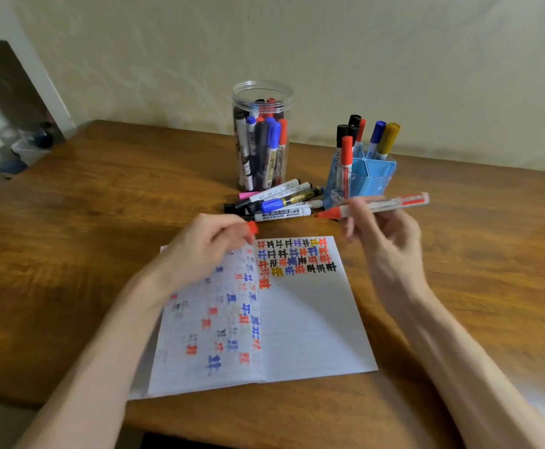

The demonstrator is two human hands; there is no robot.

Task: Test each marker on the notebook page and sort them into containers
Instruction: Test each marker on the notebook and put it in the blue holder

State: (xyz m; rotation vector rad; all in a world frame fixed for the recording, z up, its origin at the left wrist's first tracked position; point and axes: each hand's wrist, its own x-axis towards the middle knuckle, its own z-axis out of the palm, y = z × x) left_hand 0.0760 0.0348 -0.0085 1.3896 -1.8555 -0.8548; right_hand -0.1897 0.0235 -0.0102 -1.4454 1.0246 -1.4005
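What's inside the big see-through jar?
The clear jar holds many markers standing upright, with blue, red and black caps. Those at the back are covered by the front ones, so I cannot count them.

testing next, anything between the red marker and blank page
Nothing visible: the red marker in the right hand has a clear path to the bare right page; the left hand holds its cap over the left page.

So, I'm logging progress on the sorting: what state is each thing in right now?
Red marker: held in right hand, apparently uncapped.
Red cap: pinched by left hand.
Notebook: open, test marks on both pages.
Clear jar: upright, lidless, holding markers.
Blue holder: upright, holding markers.
Loose markers: heaped on table.
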